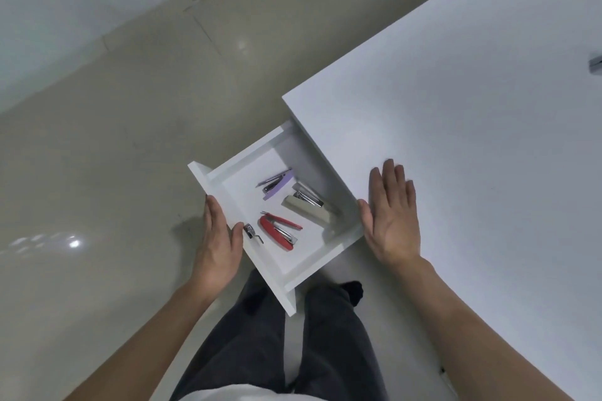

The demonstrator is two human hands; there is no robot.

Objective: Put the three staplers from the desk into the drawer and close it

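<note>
The white drawer [257, 257] stands pulled out from under the white desk [456, 107]. Three staplers lie inside it: a purple stapler [277, 184] at the back, a beige stapler [308, 207] to the right, a red stapler [277, 233] nearest the front panel. My left hand [220, 241] rests against the outside of the drawer's front panel, fingers together, thumb by the metal handle [250, 233]. My right hand [392, 213] lies flat on the desk top next to the drawer, fingers spread, holding nothing.
A small grey object [596, 63] sits at the desk's far right edge of view. Shiny beige floor tiles [114, 156] spread to the left. My legs in dark trousers [293, 335] stand just below the drawer front.
</note>
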